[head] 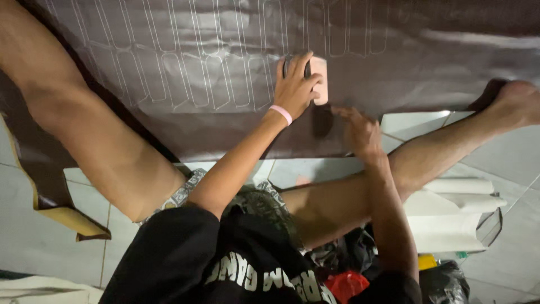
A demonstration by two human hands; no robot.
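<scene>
Left hand (295, 84) presses a pink template (319, 79) flat on the dark sheet (427, 62). Right hand (360, 132) rests open at 5 o'clock. Outlines (185, 73) fill the left — the right stays unmarked.

Pink template (320, 79) half hidden by left hand (295, 84) — right hand (360, 132) blurred (moving).

Dim indoor light, glare streaks on the dark sheet (236, 34), motion-blurred right hand (360, 132)

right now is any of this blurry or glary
Head view: the right hand is smeared with motion blur, the left hand on the pink template is sharper; glare streaks the dark sheet at upper right; the lower corners fall dim, and straight tile lines bend near the edges.
</scene>
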